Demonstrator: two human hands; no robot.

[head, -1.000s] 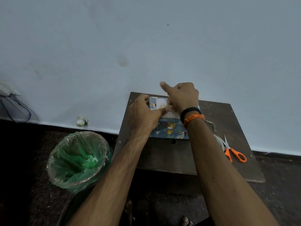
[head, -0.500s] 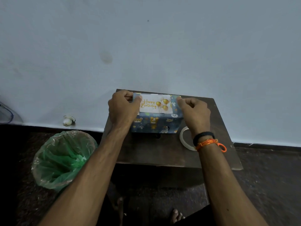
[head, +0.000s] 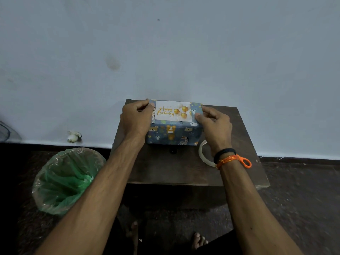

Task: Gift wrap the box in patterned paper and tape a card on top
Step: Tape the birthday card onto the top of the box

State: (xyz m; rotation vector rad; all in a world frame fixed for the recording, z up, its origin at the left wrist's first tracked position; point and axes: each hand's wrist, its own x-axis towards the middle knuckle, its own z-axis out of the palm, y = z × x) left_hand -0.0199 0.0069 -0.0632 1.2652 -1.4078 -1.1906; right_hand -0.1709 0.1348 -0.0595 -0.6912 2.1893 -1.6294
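Left grip, right grip clasp box ends | bin: green liner

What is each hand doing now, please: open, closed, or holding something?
Left hand: fingers curled, it grips the left end of the wrapped box.
Right hand: fingers curled, it grips the right end of the same box.

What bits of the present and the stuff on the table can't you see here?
All in the head view:
- Box ends: covered by the left hand and right hand.
- Tape roll: right side hidden by the right wrist.
- Scissors: only an orange handle shows past the wrist.
- Tape on the card: too faint to tell.
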